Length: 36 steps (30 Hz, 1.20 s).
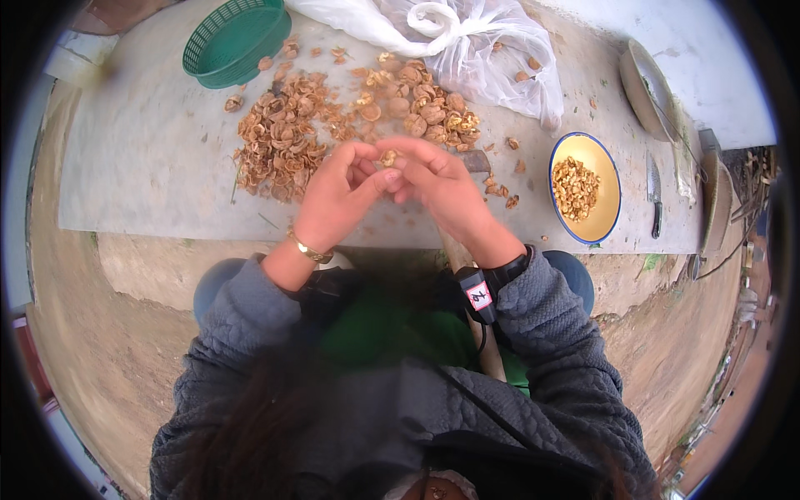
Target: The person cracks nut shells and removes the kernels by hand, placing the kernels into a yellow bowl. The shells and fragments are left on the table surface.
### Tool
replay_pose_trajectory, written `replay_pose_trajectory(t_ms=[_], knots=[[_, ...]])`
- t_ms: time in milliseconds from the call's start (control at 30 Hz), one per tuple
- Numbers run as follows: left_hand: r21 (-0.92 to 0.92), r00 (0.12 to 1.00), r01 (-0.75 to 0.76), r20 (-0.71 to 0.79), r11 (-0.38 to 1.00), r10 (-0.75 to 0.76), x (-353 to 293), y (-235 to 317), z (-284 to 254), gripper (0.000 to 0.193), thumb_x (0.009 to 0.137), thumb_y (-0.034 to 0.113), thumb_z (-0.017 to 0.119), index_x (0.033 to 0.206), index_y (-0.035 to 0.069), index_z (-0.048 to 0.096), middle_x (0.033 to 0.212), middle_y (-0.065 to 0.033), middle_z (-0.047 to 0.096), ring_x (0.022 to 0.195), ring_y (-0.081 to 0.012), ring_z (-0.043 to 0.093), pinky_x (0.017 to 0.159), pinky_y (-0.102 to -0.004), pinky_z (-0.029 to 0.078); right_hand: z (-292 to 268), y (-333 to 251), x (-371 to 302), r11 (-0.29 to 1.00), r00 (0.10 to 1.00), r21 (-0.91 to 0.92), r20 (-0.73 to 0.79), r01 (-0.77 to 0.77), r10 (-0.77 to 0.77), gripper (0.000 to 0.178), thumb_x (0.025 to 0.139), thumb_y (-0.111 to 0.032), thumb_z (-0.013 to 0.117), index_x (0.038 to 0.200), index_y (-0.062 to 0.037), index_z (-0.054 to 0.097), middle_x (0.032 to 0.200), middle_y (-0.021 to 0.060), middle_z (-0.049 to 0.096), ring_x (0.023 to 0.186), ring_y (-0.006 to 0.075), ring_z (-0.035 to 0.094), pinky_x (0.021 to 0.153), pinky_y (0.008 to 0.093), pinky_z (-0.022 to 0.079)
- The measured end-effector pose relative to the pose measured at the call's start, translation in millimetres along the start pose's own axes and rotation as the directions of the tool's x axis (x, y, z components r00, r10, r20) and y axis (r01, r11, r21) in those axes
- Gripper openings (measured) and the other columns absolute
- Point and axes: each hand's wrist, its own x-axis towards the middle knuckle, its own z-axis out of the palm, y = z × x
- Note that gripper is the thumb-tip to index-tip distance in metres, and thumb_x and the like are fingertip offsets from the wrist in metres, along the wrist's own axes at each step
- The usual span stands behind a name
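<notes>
My left hand [337, 196] and my right hand [437, 187] meet fingertip to fingertip over the grey concrete slab [150, 158]. Together they pinch a small piece of cracked walnut [388, 157]. The left wrist wears a gold bracelet, the right a black band. Just beyond the hands lies a pile of broken walnut shells [279, 137] and a cluster of whole walnuts [429, 108]. A yellow bowl with a blue rim [604, 179] holding walnut kernels stands to the right of my right hand.
A green plastic basket [235, 37] sits at the back left, a white plastic bag [479, 46] at the back centre. A knife [655, 196] and a metal dish [646, 87] lie at the right. A wooden handle [492, 354] slants under my right forearm. Bare earth lies below the slab.
</notes>
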Motion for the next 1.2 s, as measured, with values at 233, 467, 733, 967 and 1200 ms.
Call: replay_pose_trajectory(t_ms=[233, 467, 733, 967, 1200], knots=[[-0.441, 0.978, 0.208, 0.116, 0.873, -0.175, 3, 1, -3, 0.018, 0.098, 0.017, 0.056, 0.106, 0.001, 0.057, 0.092, -0.0054, 0.064, 0.081, -0.0102, 0.061, 0.071, -0.0257, 0.052, 2, -2, 1, 0.947, 0.996, -0.312, -0.011, 0.077, -0.084, 0.030, 0.096, -0.009, 0.050, 0.125, -0.0074, 0.060, 0.083, 0.0006, 0.063, 0.070, 0.0081, 0.057, 0.064, 0.0235, 0.048], [-0.723, 0.950, 0.299, 0.162, 0.623, -0.268, 2, -4, 2, 0.027, 0.102, 0.014, 0.047, 0.122, -0.002, 0.055, 0.108, -0.0082, 0.063, 0.098, -0.0151, 0.062, 0.090, -0.0288, 0.051, 4, -3, 3, 0.555, 0.859, -0.706, 0.154, 0.441, -0.488, 0.035, 0.087, 0.001, 0.057, 0.120, -0.0099, 0.061, 0.090, 0.0100, 0.063, 0.080, 0.0239, 0.062, 0.070, 0.0320, 0.050], [-0.642, 0.963, 0.268, 0.212, 0.719, -0.169, 0, -2, 1, 0.029, 0.100, 0.012, 0.048, 0.124, -0.002, 0.056, 0.116, -0.0064, 0.061, 0.104, -0.0136, 0.060, 0.092, -0.0289, 0.049, 1, -8, -1, 0.361, 0.808, -0.789, 0.270, 0.497, -0.523, 0.037, 0.084, 0.003, 0.058, 0.118, -0.0109, 0.060, 0.095, 0.0137, 0.060, 0.087, 0.0342, 0.061, 0.073, 0.0395, 0.051], [-0.618, 0.960, 0.268, 0.237, 0.739, -0.149, 1, -2, 0, 0.032, 0.096, 0.005, 0.042, 0.124, -0.002, 0.056, 0.117, -0.0074, 0.061, 0.104, -0.0143, 0.059, 0.092, -0.0298, 0.049, 1, -13, -4, 0.396, 0.841, -0.784, 0.277, 0.477, -0.465, 0.036, 0.082, 0.000, 0.062, 0.116, -0.0117, 0.061, 0.101, 0.0132, 0.063, 0.091, 0.0352, 0.062, 0.074, 0.0391, 0.051], [-0.768, 0.937, 0.346, 0.317, 0.540, -0.149, 4, -10, -7, 0.041, 0.096, 0.014, 0.043, 0.131, -0.007, 0.048, 0.126, -0.0154, 0.056, 0.107, -0.0226, 0.058, 0.097, -0.0364, 0.046, -2, -16, -4, 0.497, 0.911, -0.783, 0.208, 0.373, -0.356, 0.035, 0.085, -0.005, 0.063, 0.119, -0.0100, 0.059, 0.109, 0.0150, 0.063, 0.098, 0.0347, 0.063, 0.080, 0.0393, 0.052]])
